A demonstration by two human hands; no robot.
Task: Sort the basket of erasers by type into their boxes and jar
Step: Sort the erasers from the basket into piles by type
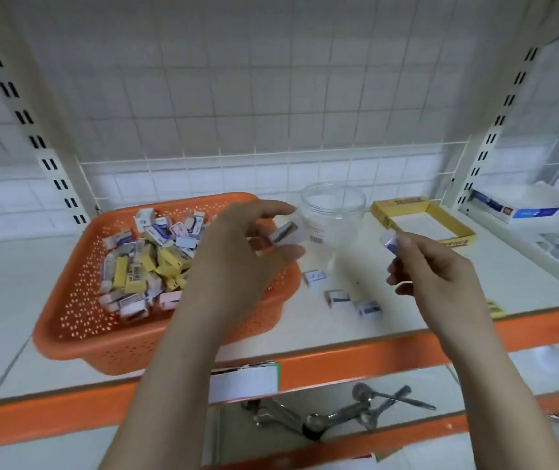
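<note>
Left hand (pixel 237 252) fingers pinch a sleeved eraser (pixel 286 234) just left of the clear jar (pixel 334 212); right hand (pixel 437 266) pinches another (pixel 390 238) beside it; light, stiff, likely best nipped by the short ends

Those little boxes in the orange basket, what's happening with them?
A person is sorting erasers. The left hand holds one eraser above the orange basket, and the right hand pinches another near the empty clear jar. Three erasers lie loose on the shelf. The yellow box looks empty.
</note>
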